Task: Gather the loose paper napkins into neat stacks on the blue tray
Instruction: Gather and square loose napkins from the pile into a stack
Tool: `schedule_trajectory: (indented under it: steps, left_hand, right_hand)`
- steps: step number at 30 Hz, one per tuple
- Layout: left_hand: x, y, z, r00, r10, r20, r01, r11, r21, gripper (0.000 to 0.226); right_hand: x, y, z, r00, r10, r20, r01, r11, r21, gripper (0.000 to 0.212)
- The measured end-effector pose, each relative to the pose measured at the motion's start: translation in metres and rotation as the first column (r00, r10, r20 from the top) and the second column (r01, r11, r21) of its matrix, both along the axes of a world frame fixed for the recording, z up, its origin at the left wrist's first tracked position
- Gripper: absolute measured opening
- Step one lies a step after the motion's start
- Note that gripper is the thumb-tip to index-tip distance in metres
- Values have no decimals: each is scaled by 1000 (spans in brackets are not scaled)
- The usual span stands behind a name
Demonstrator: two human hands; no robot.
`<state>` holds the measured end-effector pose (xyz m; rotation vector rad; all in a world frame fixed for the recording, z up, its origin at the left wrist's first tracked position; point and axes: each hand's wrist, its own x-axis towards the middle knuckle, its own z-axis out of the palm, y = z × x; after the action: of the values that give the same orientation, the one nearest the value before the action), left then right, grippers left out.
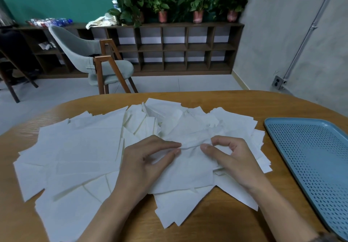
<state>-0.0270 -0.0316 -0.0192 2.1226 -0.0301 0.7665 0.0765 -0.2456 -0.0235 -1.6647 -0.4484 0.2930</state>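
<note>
— We see the napkins point(79, 147) as thin matt paper, soft and faintly creased.
— Under them we read the table point(235, 100) as wood, grain showing, smooth with a low sheen.
— The tray point(308, 159) looks to us like blue plastic, its floor patterned with small dashes; raised or punched, we can't tell.
— The chair point(79, 49) we take as grey-green cloth on varnished wooden legs.
— And the shelf point(175, 47) is dark matt wood, the wall point(273, 34) rough grey plaster, the pipe point(312, 28) dull metal.
</note>
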Motion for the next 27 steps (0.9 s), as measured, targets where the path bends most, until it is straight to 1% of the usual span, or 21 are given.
schedule_trajectory:
  steps: [2, 3, 6, 8, 11, 12, 17, 22, 24, 27]
  left_hand:
    - [0, 1, -2, 999, 4, 47, -6, 999, 37, 13]
    - [1, 1, -2, 999, 13, 51, -14, 999, 28, 13]
    - [1, 0, 3, 999, 38, 33, -36, 997, -67, 8]
    - [1, 1, 8, 1000, 18, -6, -19, 991, -135, 6]
    - [-2, 0, 13, 991, -43, -126, 7, 962, -274, 13]
    - [-3, -1, 14, 985, -54, -163, 3, 954, -300, 14]
    - [-2, -6, 17, 973, -38, -230, -39, 946, -323, 11]
    - [-4, -8, 18, 964, -42, -263, -41, 952, -302, 7]
    - [-3, -8, 18, 966, -46, -255, -43, 941, -334, 6]
    - [-2, -10, 20, 968, -49, -247, -52, 920, -388, 6]
  right_hand:
    - [-1, 0, 1, 1000, -10, -8, 10, 1000, -7, 32]
    - [-2, 0, 2, 1000, -11, -7, 11, 1000, -12, 31]
    - [-4, 0, 5, 998, 41, 53, -40, 999, -28, 38]
    - [-6, 0, 8, 992, 49, 114, -43, 998, -56, 42]
    - [-7, 0, 10, 981, 76, 176, -61, 994, -86, 47]
    - [-8, 0, 10, 979, 83, 185, -68, 994, -85, 46]
    - [-9, 4, 9, 983, 62, 172, -59, 998, -21, 19]
    - [-8, 4, 10, 983, 45, 176, -44, 999, -13, 17]
    - [-10, 5, 10, 981, 56, 184, -52, 998, -26, 20]
    - [-13, 6, 10, 982, 83, 168, -79, 996, -28, 37]
